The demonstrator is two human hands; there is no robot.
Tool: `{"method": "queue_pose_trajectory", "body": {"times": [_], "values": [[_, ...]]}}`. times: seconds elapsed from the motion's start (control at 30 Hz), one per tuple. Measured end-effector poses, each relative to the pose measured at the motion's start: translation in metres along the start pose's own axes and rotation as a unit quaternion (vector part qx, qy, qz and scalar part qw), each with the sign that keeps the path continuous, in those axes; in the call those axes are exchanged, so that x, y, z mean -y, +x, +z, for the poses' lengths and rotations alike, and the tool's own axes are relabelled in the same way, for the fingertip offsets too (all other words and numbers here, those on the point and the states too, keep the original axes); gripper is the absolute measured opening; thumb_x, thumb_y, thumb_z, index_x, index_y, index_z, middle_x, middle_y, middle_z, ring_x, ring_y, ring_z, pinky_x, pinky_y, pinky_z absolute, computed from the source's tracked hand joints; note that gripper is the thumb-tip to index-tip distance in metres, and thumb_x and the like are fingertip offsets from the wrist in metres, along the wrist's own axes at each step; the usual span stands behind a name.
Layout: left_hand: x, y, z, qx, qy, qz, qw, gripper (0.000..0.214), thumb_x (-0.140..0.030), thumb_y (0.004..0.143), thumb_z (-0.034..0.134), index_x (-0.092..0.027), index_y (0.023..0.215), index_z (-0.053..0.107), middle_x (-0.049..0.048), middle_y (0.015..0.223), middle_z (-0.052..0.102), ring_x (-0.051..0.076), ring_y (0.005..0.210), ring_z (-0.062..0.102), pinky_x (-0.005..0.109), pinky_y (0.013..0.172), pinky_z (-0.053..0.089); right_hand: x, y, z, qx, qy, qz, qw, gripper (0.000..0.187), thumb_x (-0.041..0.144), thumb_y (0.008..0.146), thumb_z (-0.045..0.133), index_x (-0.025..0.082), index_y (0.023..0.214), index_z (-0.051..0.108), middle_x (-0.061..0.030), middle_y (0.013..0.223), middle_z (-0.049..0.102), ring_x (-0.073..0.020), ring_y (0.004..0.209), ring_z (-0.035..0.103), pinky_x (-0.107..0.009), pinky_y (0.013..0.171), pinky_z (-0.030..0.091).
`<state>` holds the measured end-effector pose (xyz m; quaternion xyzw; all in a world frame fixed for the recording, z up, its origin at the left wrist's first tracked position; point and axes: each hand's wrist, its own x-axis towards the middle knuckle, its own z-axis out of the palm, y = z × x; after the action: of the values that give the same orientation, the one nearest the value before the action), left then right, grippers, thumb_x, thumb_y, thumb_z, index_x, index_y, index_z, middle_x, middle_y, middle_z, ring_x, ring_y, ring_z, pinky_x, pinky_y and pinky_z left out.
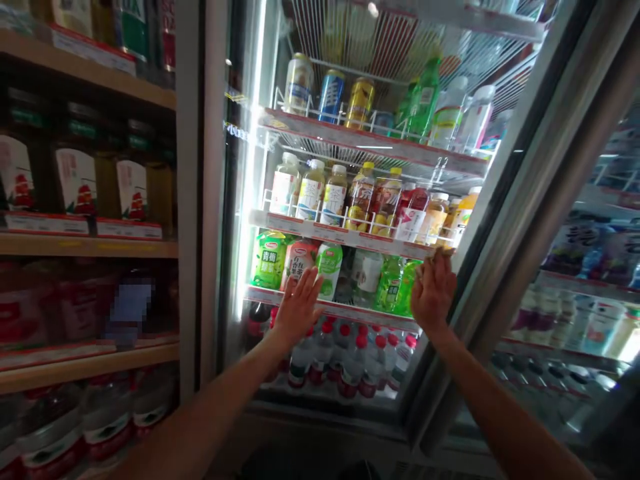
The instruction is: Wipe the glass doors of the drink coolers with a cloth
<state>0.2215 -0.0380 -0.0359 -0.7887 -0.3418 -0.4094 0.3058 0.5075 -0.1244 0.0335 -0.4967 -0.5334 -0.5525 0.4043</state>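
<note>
Green-and-white bottle (pixel 330 270) just beyond the spread fingers of the left hand (pixel 299 308), which seem to hold nothing. It looks like plastic: likely weighty if full, slightly squeezable, perhaps slick, best held round its middle. A red bottle (pixel 300 257) crowds it, behind those fingertips; the shelf edge (pixel 320 231) above limits lifting. The right hand's (pixel 434 293) fingers bend near that edge; whether they grip, I cannot tell.

Shop: drinks fridge (pixel 350 236), price labels (pixel 47 224)
</note>
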Motion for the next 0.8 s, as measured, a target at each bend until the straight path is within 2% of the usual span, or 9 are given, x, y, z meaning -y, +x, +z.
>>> {"method": "queue_pose_trajectory", "body": {"times": [0.1,0.13,0.2,0.3,0.37,0.47,0.53,0.6,0.8], "values": [[-0.001,0.000,0.000,-0.004,0.004,-0.003,1.000,0.069,-0.045,0.084,0.050,-0.012,0.141,0.027,0.0143,0.145,0.032,0.024,0.139,0.017,0.048,0.113,0.012,0.017,-0.040,-0.013,0.111,0.017,-0.147,0.983,0.061,0.016,0.087,0.044,0.022,0.144,0.022,-0.0096,0.139,0.045,-0.0214,0.135,0.030,-0.043,0.111,0.021],[0.000,-0.001,0.000,-0.004,0.006,-0.003,1.000,0.069,-0.046,0.084,0.049,-0.012,0.141,0.027,0.0141,0.145,0.032,0.024,0.139,0.018,0.048,0.113,0.012,0.016,-0.043,-0.015,0.129,0.016,-0.164,0.978,0.061,0.015,0.087,0.044,0.023,0.144,0.022,-0.0086,0.138,0.047,-0.0206,0.134,0.032,-0.043,0.112,0.020],[0.001,-0.001,0.001,-0.005,0.010,0.002,1.000,0.069,-0.047,0.084,0.049,-0.013,0.141,0.028,0.0142,0.145,0.032,0.024,0.139,0.019,0.047,0.113,0.012,0.005,-0.029,-0.015,0.105,-0.003,-0.105,0.989,0.058,0.018,0.088,0.042,0.023,0.143,0.024,-0.0101,0.140,0.043,-0.0220,0.134,0.033,-0.045,0.110,0.022],[0.002,-0.001,0.002,-0.008,0.013,0.003,1.000,0.067,-0.048,0.085,0.048,-0.013,0.139,0.031,0.0144,0.144,0.034,0.024,0.138,0.020,0.046,0.114,0.010,-0.018,0.019,-0.007,0.010,-0.037,0.073,0.997,0.055,0.024,0.090,0.038,0.017,0.143,0.026,-0.0151,0.147,0.030,-0.0274,0.136,0.027,-0.050,0.106,0.028],[0.002,-0.001,0.002,-0.007,0.013,-0.001,1.000,0.065,-0.048,0.085,0.047,-0.014,0.139,0.033,0.0142,0.144,0.035,0.023,0.138,0.020,0.045,0.114,0.009,-0.022,0.033,-0.002,0.000,-0.036,0.076,0.996,0.056,0.024,0.089,0.037,0.016,0.143,0.025,-0.0147,0.147,0.029,-0.0270,0.138,0.023,-0.051,0.106,0.026],[0.001,0.000,0.003,-0.012,0.013,-0.004,1.000,0.063,-0.047,0.086,0.046,-0.013,0.138,0.034,0.0146,0.143,0.035,0.024,0.138,0.021,0.045,0.114,0.008,-0.001,0.004,-0.004,0.074,-0.008,-0.071,0.995,0.058,0.018,0.087,0.039,0.019,0.143,0.024,-0.0107,0.146,0.034,-0.0228,0.139,0.020,-0.047,0.111,0.019],[0.001,-0.001,0.003,-0.020,0.013,0.000,1.000,0.063,-0.047,0.086,0.045,-0.013,0.138,0.035,0.0148,0.143,0.036,0.024,0.138,0.021,0.044,0.114,0.007,0.016,-0.026,-0.009,0.138,0.017,-0.178,0.974,0.059,0.014,0.084,0.041,0.021,0.142,0.028,-0.0072,0.143,0.040,-0.0199,0.139,0.021,-0.044,0.113,0.015],[0.002,-0.001,0.004,-0.029,0.013,0.004,0.999,0.061,-0.046,0.087,0.044,-0.012,0.137,0.036,0.0146,0.142,0.038,0.023,0.138,0.022,0.044,0.114,0.006,0.026,-0.037,-0.012,0.162,0.028,-0.221,0.961,0.060,0.012,0.084,0.042,0.022,0.141,0.029,-0.0058,0.140,0.045,-0.0182,0.138,0.024,-0.043,0.114,0.012],[0.003,-0.003,0.006,-0.026,0.016,0.011,0.999,0.062,-0.046,0.088,0.043,-0.013,0.139,0.032,0.0145,0.144,0.035,0.023,0.139,0.017,0.045,0.114,0.007,0.029,0.030,0.004,0.060,-0.001,-0.060,0.996,0.059,0.016,0.086,0.040,0.017,0.143,0.025,-0.0113,0.144,0.037,-0.0218,0.140,0.018,-0.046,0.112,0.014]]}}
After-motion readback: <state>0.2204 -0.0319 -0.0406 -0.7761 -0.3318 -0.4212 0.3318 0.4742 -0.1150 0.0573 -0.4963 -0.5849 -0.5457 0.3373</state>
